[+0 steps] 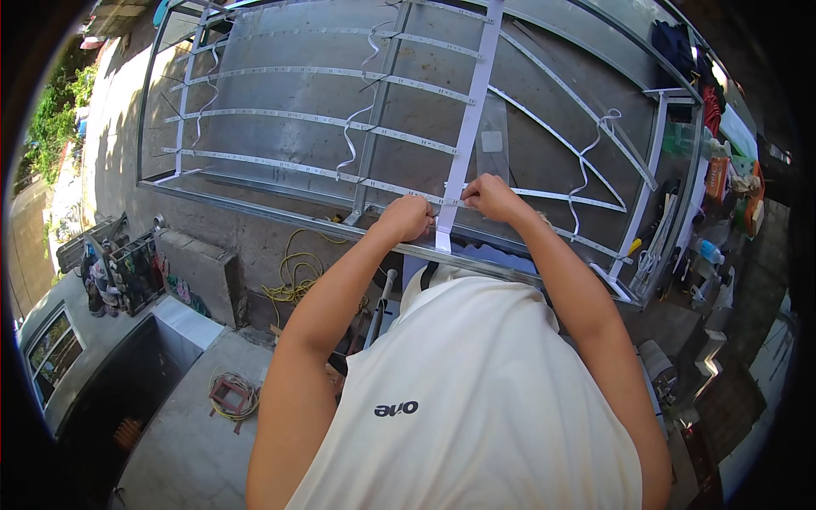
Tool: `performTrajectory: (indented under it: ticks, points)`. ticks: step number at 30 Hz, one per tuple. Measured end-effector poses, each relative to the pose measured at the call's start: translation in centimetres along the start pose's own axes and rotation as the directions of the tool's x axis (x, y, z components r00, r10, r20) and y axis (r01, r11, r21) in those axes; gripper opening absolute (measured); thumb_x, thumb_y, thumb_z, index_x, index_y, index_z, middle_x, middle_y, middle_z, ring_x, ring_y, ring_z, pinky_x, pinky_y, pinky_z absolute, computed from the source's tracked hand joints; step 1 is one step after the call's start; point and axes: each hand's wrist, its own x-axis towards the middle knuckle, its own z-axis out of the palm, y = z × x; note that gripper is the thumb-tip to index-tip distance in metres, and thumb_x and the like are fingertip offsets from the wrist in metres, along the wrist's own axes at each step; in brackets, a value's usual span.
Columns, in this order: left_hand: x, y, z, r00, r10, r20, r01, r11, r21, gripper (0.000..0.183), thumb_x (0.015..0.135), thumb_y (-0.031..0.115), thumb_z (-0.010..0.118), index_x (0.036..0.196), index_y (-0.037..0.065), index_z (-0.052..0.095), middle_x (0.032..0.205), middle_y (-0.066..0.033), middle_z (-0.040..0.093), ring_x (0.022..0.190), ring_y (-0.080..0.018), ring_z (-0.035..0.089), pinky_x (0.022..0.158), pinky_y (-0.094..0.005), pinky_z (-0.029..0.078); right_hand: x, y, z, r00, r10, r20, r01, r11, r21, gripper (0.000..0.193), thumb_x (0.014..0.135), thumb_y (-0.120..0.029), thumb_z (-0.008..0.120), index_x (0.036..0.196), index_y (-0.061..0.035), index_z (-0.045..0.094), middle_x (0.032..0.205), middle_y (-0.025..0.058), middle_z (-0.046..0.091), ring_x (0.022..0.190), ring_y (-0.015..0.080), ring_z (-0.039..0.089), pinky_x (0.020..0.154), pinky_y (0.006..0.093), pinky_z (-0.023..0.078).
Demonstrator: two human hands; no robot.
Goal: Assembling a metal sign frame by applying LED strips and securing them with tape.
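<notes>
A white crossbar (476, 102) runs across a metal frame (255, 206), and LED strips (340, 171) stretch along the frame's left half. My left hand (409, 218) is closed just left of the crossbar's near end, right below the nearest strip; its fingertips are turned away, and what they hold is hidden. My right hand (495, 200) sits on the crossbar's other side. Its thumb and fingers pinch the LED strip where it meets the bar. To the right, a loose LED strip (565, 196) lies slanted, with white wire (583, 166) hanging over it.
Yellow cable (293, 276) lies coiled on the ground below the frame. A ladder-like metal rail (382, 302) stands near my left arm. Tools, a plastic bottle (710, 252) and boxes crowd the right side. At lower left are a coil of hose (234, 397) and a drop beside a concrete ledge.
</notes>
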Motion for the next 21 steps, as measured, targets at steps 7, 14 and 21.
performTrajectory:
  ticks: [7, 14, 21]
  points:
    - [-2.4, 2.4, 0.3, 0.981, 0.058, -0.183, -0.044, 0.996, 0.082, 0.013, 0.092, 0.013, 0.067, 0.097, 0.005, 0.075, 0.085, -0.0108, 0.076, 0.086, -0.0318, 0.073, 0.08, -0.0434, 0.055, -2.3, -2.0, 0.4, 0.958, -0.168, -0.232, 0.124, 0.973, -0.194, 0.01, 0.083, -0.004, 0.072, 0.092, 0.0006, 0.073, 0.091, 0.0178, 0.073, 0.089, 0.0378, 0.07, 0.083, 0.0453, 0.055]
    - [-2.3, 2.3, -0.5, 0.985, 0.146, -0.087, -0.151, 0.987, -0.06, 0.018, 0.092, 0.007, 0.065, 0.108, 0.001, 0.07, 0.095, -0.0113, 0.077, 0.093, -0.0355, 0.072, 0.085, -0.0444, 0.055, -2.6, -1.1, 0.8, 0.937, -0.244, -0.251, 0.202, 0.962, -0.181, 0.013, 0.084, -0.001, 0.07, 0.095, -0.0001, 0.075, 0.098, 0.0181, 0.07, 0.092, 0.0374, 0.069, 0.084, 0.0444, 0.055]
    - [-0.6, 1.6, -0.1, 0.96, 0.267, -0.089, -0.281, 0.898, -0.338, 0.019, 0.094, 0.006, 0.065, 0.109, -0.002, 0.073, 0.102, -0.0119, 0.079, 0.097, -0.0315, 0.074, 0.087, -0.0376, 0.057, -3.0, -0.6, 0.8, 0.941, -0.26, -0.218, 0.26, 0.965, -0.027, 0.021, 0.084, 0.004, 0.068, 0.101, -0.0023, 0.079, 0.096, 0.017, 0.07, 0.092, 0.0355, 0.07, 0.085, 0.0408, 0.056]
